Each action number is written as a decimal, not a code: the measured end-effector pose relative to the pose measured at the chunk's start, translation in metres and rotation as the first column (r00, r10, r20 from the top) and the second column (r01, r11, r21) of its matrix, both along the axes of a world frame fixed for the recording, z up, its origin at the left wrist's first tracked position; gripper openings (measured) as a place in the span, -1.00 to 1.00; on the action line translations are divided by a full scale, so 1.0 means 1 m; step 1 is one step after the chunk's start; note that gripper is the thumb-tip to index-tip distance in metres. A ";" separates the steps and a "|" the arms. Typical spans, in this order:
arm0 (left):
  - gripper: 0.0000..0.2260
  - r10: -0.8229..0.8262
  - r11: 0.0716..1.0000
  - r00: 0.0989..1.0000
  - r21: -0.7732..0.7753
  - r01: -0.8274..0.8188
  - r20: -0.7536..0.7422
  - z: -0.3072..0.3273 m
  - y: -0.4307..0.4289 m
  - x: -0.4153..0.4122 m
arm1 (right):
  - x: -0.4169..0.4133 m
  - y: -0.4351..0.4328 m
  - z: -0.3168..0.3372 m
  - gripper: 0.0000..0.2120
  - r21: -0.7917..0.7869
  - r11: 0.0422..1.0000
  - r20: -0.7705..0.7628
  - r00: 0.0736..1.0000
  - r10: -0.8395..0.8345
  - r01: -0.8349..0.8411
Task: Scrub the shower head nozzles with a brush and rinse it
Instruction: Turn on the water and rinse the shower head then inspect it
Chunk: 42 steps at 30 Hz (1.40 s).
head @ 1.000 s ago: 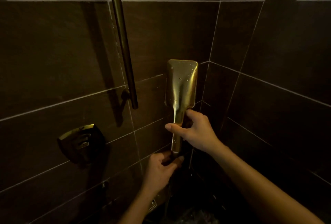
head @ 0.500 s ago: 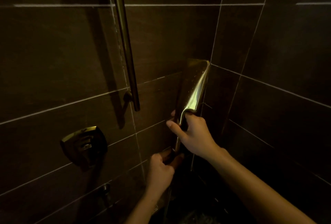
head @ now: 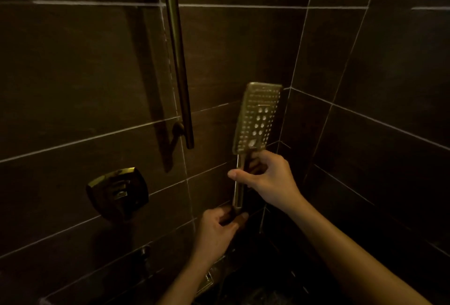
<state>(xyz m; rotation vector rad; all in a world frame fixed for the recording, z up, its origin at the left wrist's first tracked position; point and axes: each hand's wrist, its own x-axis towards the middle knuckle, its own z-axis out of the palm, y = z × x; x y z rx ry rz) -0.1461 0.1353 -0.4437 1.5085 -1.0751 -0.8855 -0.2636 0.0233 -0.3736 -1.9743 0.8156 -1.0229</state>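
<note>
While the right hand (head: 265,178) clamps the slim handle and the left hand (head: 216,229) pinches its base, the rectangular gold metal shower head (head: 257,119) stands upright, nozzles outward, right of the vertical rail (head: 177,61); likely rigid, light, wet-slick, best gripped mid-handle.

gold shower head (head: 257,119), dark brown tiles (head: 73,73)

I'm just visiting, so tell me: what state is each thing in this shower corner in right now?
Shower head: held upright, nozzle face toward the camera, no water running.
Right hand: closed around the shower head's handle.
Left hand: gripping the bottom end of the handle.
Slide rail: fixed upright on the wall, nothing hung on it.
Valve handle: mounted on the wall, untouched.
</note>
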 end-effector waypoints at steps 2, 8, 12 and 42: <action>-0.93 -0.013 1.000 1.000 0.008 0.013 -0.010 0.000 0.000 -0.001 | 0.002 0.004 0.001 -0.66 -0.057 0.998 0.048 0.999 -0.003 0.006; -0.95 -0.021 0.998 0.999 0.055 0.023 -0.038 0.000 0.002 -0.001 | 0.000 0.004 0.011 -0.80 0.059 0.973 0.024 0.974 0.224 -0.225; -0.61 0.061 0.991 0.994 0.124 -0.049 -0.089 -0.002 0.002 -0.001 | 0.001 0.002 0.012 -0.81 0.041 0.972 -0.049 0.971 0.233 -0.231; -0.71 0.080 0.986 0.981 0.159 -0.052 -0.177 -0.005 0.019 0.002 | 0.006 0.027 0.026 -0.94 0.085 0.959 -0.062 0.959 0.275 -0.269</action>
